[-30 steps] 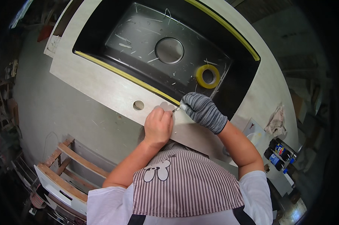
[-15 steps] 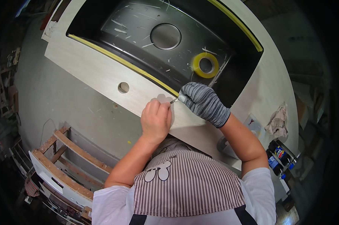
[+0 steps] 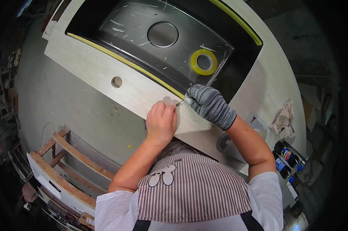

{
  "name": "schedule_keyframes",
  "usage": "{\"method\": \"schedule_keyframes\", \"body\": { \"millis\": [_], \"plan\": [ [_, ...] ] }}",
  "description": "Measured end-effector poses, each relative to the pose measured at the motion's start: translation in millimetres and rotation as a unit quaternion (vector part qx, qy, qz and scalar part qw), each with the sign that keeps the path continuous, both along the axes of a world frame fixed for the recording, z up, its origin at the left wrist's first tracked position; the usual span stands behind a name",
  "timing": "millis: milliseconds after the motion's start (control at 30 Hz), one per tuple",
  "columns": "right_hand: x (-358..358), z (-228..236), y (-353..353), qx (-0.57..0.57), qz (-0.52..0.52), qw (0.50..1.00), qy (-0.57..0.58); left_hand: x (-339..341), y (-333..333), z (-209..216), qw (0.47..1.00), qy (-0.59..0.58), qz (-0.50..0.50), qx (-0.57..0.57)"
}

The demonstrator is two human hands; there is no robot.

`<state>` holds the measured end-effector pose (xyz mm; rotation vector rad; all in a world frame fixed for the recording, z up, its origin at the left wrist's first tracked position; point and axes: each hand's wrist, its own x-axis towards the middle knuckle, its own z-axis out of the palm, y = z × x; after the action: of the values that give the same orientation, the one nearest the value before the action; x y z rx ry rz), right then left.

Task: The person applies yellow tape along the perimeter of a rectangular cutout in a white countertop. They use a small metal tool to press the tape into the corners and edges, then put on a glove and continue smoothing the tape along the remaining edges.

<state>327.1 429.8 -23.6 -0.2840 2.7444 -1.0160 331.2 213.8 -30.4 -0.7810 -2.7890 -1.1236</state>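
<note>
My right hand (image 3: 209,104), in a grey striped glove, is closed around a small thin blade (image 3: 179,103) whose tip rests on the pale countertop slab (image 3: 93,69) at the sink's near edge. My bare left hand (image 3: 161,122) presses down on the slab just left of the blade, its fingers curled. A strip of yellow tape (image 3: 135,67) runs along the rim of the black sink (image 3: 158,38) and ends near the blade tip. Inside the sink lies a roll of yellow tape (image 3: 204,62) beside the round drain hole (image 3: 162,34).
A round tap hole (image 3: 116,81) is cut in the slab to the left. A crumpled rag (image 3: 283,118) lies on the slab at the right, with bottles (image 3: 285,158) below it. A wooden frame (image 3: 62,161) stands on the floor at lower left.
The view has shifted so the sink and slab sit lower and more to the right. Both hands stay together at the sink's near edge, with the blade still at the tape's end.
</note>
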Motion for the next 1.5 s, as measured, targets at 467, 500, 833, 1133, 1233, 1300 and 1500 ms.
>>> {"method": "schedule_keyframes", "body": {
  "millis": [467,500,833,1133,1233,1300,1500],
  "plan": [
    [28,2,21,0.025,0.011,1.0,0.003,26,17,-8,0.999,0.003,-0.029,0.022],
    [31,2,22,0.031,0.011,0.999,-0.003,28,19,-7,0.999,0.002,-0.031,0.023],
    [47,1,35,0.071,0.025,0.997,0.019,42,30,-8,0.998,0.013,-0.055,0.028],
    [57,11,42,0.185,0.059,0.981,0.017,57,39,-8,0.997,0.017,-0.065,0.033],
    [63,14,43,0.225,0.059,0.972,0.043,62,42,-4,0.996,-0.005,-0.082,0.045],
    [68,30,45,0.202,0.066,0.976,0.039,67,40,4,0.994,-0.066,-0.048,0.078],
    [61,64,30,0.13,0.068,0.985,0.088,55,11,40,0.986,-0.146,-0.04,0.062]
  ]
}}
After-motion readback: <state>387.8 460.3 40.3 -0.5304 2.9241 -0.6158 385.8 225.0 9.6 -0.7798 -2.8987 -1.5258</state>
